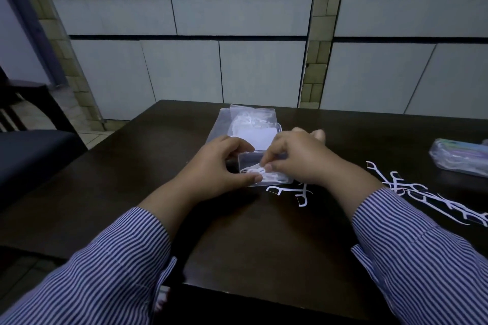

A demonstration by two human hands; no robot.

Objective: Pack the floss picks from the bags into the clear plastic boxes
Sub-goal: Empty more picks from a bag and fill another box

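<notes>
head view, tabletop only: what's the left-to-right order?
left hand → clear plastic box with floss picks going in → right hand → loose floss picks lying on the dark table → wrapped packet at the right edge.

**Hands at the clear box**

The left hand (pixel 220 166) is gripping the near-left corner of the open clear box (pixel 260 166) on the dark table (pixel 237 245). The right hand (pixel 301 158) is pinching white floss picks (pixel 260 172) inside it. More picks (pixel 422 196) are lying loose to the right, two bags (pixel 235 119) are sitting behind the box, and a wrapped pack (pixel 459 157) is resting far right.
</notes>
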